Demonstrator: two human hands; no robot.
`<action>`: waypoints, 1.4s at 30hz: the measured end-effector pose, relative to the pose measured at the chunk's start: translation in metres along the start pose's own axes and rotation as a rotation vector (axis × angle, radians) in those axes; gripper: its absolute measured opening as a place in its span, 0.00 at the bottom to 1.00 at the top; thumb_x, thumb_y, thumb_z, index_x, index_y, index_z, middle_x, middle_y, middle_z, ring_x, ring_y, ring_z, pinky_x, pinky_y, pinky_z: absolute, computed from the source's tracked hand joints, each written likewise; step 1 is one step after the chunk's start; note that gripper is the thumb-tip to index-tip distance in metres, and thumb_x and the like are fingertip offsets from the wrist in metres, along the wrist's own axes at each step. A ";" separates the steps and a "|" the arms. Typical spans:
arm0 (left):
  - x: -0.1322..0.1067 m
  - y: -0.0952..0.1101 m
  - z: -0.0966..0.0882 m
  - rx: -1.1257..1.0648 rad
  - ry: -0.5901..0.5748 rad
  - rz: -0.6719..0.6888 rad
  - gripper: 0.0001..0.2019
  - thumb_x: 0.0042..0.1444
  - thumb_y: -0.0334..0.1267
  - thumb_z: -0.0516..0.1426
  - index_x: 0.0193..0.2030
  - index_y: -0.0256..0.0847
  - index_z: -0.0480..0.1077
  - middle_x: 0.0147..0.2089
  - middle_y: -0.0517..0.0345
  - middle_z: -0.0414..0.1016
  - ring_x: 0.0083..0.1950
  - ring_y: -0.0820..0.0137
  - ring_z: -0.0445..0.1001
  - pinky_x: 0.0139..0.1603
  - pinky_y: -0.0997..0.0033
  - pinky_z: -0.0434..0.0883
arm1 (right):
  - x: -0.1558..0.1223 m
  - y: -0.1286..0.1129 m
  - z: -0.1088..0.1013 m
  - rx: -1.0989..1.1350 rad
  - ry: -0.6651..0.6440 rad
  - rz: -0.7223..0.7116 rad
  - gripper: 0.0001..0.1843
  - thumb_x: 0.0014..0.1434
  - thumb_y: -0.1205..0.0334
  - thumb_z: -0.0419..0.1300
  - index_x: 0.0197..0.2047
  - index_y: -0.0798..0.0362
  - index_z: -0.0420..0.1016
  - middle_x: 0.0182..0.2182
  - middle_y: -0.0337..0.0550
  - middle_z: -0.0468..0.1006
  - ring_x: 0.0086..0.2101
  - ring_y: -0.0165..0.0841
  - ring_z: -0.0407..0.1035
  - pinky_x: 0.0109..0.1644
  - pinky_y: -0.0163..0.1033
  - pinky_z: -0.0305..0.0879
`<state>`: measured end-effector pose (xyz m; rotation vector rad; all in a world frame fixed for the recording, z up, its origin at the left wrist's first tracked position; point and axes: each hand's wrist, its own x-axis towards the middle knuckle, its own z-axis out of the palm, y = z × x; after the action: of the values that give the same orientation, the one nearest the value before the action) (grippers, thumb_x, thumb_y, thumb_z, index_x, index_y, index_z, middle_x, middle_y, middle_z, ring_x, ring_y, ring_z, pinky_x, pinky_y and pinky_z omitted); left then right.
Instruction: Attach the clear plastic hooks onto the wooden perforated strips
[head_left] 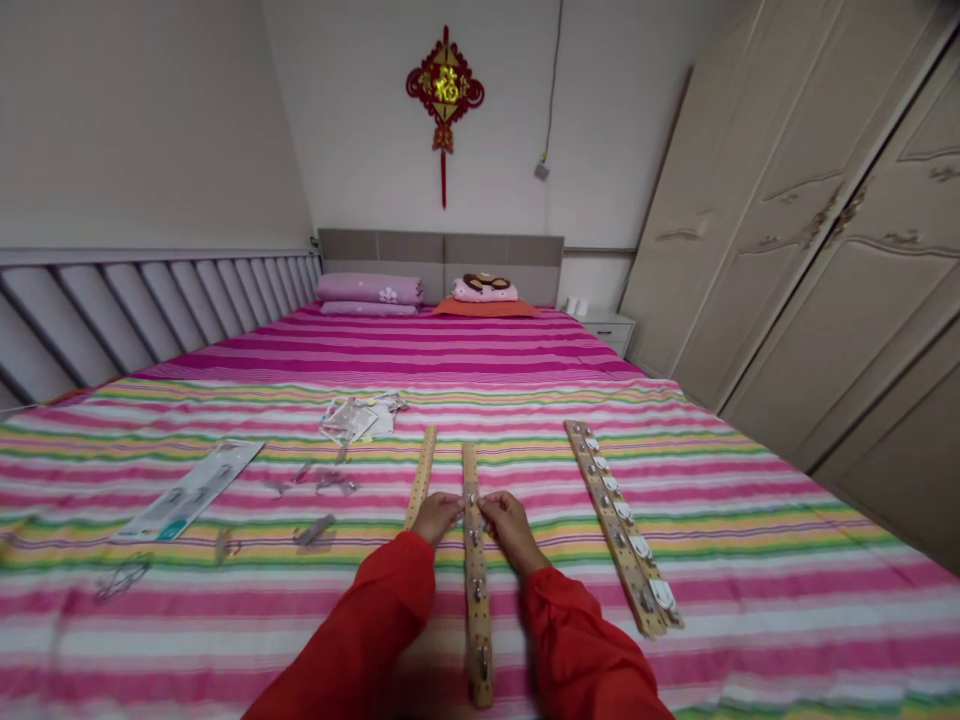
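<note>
A narrow wooden strip (480, 610) lies lengthwise on the striped sheet between my forearms. Several small metal hooks (478, 588) sit along it. My left hand (437, 517) pinches at the strip's left edge, and my right hand (508, 525) pinches at the right edge. One shiny metal hook (472, 498) shows between my fingertips; whether they also grip it, I cannot tell. Just beyond my left hand is a second wooden strip (422, 472) with rows of holes and no hooks visible on it.
To the right lie wooden strips (600, 490) side by side, bearing metal hooks and white pieces. At left are a blister pack (191, 490), loose metal pieces (315, 530), a wire bundle (124, 575) and crumpled clear packaging (360, 418). A railing (165, 310) edges the bed; wardrobes (825, 250) stand right.
</note>
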<state>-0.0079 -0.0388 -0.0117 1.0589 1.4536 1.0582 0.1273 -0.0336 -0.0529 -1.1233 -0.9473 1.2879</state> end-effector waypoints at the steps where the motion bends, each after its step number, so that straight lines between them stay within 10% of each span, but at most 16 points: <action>1: -0.008 0.003 -0.006 -0.013 -0.013 0.004 0.14 0.34 0.45 0.64 0.25 0.37 0.70 0.21 0.60 0.71 0.26 0.70 0.71 0.27 0.72 0.65 | -0.002 -0.001 -0.001 -0.002 -0.003 -0.005 0.14 0.40 0.54 0.65 0.25 0.52 0.66 0.12 0.30 0.65 0.13 0.25 0.56 0.16 0.31 0.49; 5: -0.044 0.006 -0.054 -0.075 0.060 0.236 0.19 0.37 0.49 0.63 0.33 0.38 0.73 0.31 0.56 0.76 0.34 0.68 0.74 0.34 0.71 0.69 | -0.006 -0.003 -0.004 -0.007 -0.010 -0.024 0.16 0.41 0.51 0.65 0.25 0.53 0.68 0.11 0.30 0.65 0.13 0.25 0.55 0.16 0.31 0.48; 8: -0.062 -0.009 -0.109 0.020 0.393 0.370 0.19 0.37 0.51 0.61 0.32 0.39 0.73 0.29 0.57 0.75 0.32 0.68 0.72 0.35 0.68 0.69 | -0.007 -0.004 -0.005 0.006 -0.018 -0.027 0.16 0.42 0.50 0.65 0.26 0.54 0.69 0.11 0.30 0.65 0.13 0.25 0.55 0.16 0.31 0.48; 12: -0.065 -0.037 -0.176 0.068 0.785 0.320 0.23 0.36 0.52 0.59 0.37 0.38 0.71 0.30 0.57 0.72 0.33 0.66 0.71 0.36 0.63 0.70 | -0.008 -0.005 -0.006 0.024 -0.014 -0.039 0.16 0.41 0.50 0.66 0.25 0.54 0.71 0.11 0.31 0.66 0.13 0.26 0.57 0.17 0.31 0.49; 15: -0.058 -0.052 -0.201 0.072 0.827 0.261 0.24 0.34 0.52 0.60 0.37 0.37 0.70 0.31 0.56 0.72 0.34 0.64 0.72 0.40 0.59 0.70 | -0.010 -0.006 -0.007 0.048 -0.001 -0.054 0.17 0.41 0.49 0.66 0.25 0.55 0.72 0.11 0.32 0.67 0.14 0.26 0.58 0.18 0.32 0.52; 28: -0.045 -0.068 -0.198 0.002 0.809 0.271 0.18 0.35 0.52 0.58 0.27 0.38 0.72 0.34 0.53 0.74 0.40 0.60 0.72 0.48 0.58 0.68 | -0.023 -0.025 -0.003 0.077 0.156 -0.011 0.14 0.41 0.53 0.65 0.20 0.54 0.68 0.15 0.35 0.69 0.13 0.24 0.56 0.15 0.31 0.49; 35: -0.056 -0.067 -0.192 -0.074 0.663 0.325 0.17 0.40 0.51 0.60 0.30 0.39 0.73 0.49 0.48 0.73 0.53 0.58 0.69 0.58 0.57 0.62 | -0.051 -0.067 0.075 -0.221 -0.225 -0.318 0.06 0.47 0.59 0.60 0.24 0.52 0.72 0.17 0.33 0.69 0.19 0.28 0.61 0.22 0.32 0.57; 42: -0.061 -0.068 -0.195 -0.066 0.535 0.364 0.18 0.40 0.53 0.62 0.28 0.39 0.73 0.53 0.46 0.72 0.57 0.56 0.66 0.60 0.56 0.60 | -0.077 -0.041 0.158 -0.551 -0.521 -0.507 0.07 0.50 0.71 0.58 0.27 0.51 0.76 0.22 0.36 0.74 0.25 0.30 0.66 0.29 0.32 0.59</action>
<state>-0.1998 -0.1307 -0.0428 1.0634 1.6571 1.7384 -0.0232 -0.0929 0.0277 -0.8585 -1.9241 0.9233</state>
